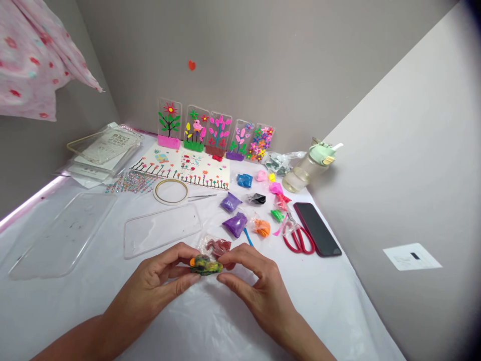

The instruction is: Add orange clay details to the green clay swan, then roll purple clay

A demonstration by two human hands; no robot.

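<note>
- Left hand (158, 276) and right hand (259, 286) together, pinching a marbled clay lump (206, 265) at six o'clock.
- Squeezing hard could smear it; it may also stick to the plastic bag (214, 246) just behind, though any contact is hard to see.

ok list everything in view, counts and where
decorated clear phone cases: 5, multicoloured, upright along the back wall
paper sheet: 1, flower-painted, before the cases
plain clear cases: 2, left of centre
packaged clear cases: a stack, back left
rhinestone sheet: 1, multicoloured, back left
tape roll: 1, gold, centre
tweezers: 1, metal, beside the tape
clay bags: about ten, mixed colours, right of centre
scissors: 1, red, right
phone: 1, black, right edge
water bottle: 1, clear, green lid, back right
pink cloth: 1, hanging top left
clay lump: 1, multicoloured, between the hands
left hand: 1, pinching the clay lump
right hand: 1, pinching the clay lump
</note>
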